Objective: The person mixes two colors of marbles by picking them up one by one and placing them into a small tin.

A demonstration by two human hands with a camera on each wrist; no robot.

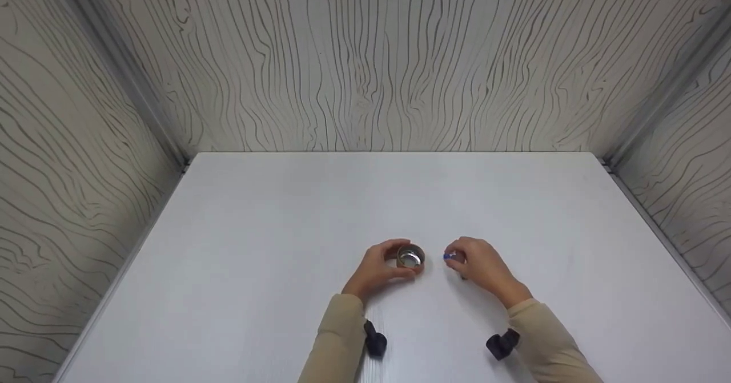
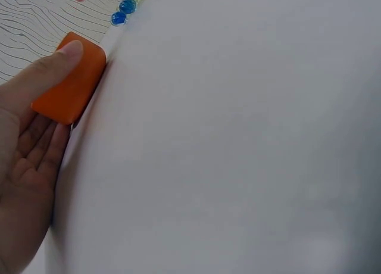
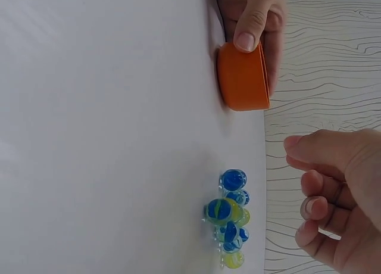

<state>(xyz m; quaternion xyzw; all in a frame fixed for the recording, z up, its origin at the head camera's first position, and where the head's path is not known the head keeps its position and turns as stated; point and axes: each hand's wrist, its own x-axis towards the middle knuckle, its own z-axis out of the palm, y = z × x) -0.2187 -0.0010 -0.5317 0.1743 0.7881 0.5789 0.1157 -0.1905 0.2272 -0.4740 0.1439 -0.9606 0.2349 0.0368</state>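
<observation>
My left hand (image 1: 374, 270) holds a small orange cup (image 2: 74, 86) on the white table. Its thumb presses the cup's near side and the fingers reach round behind. From the head view the cup's mouth faces up and its inside looks shiny. Over to the right, my right hand (image 3: 342, 187) hovers over a small cluster of glass marbles (image 3: 232, 217), blue and yellow-green. Its fingers are loosely bent, thumb near the index finger, and no object shows between them. In the head view the hand hides most of the marbles; a bit of blue shows at its fingertips.
The white table (image 1: 285, 212) reaches back to a wood-grain patterned wall (image 1: 365, 63), with similar walls at both sides. Dark wrist cameras (image 1: 376, 342) stick out from both beige sleeves, close above the table.
</observation>
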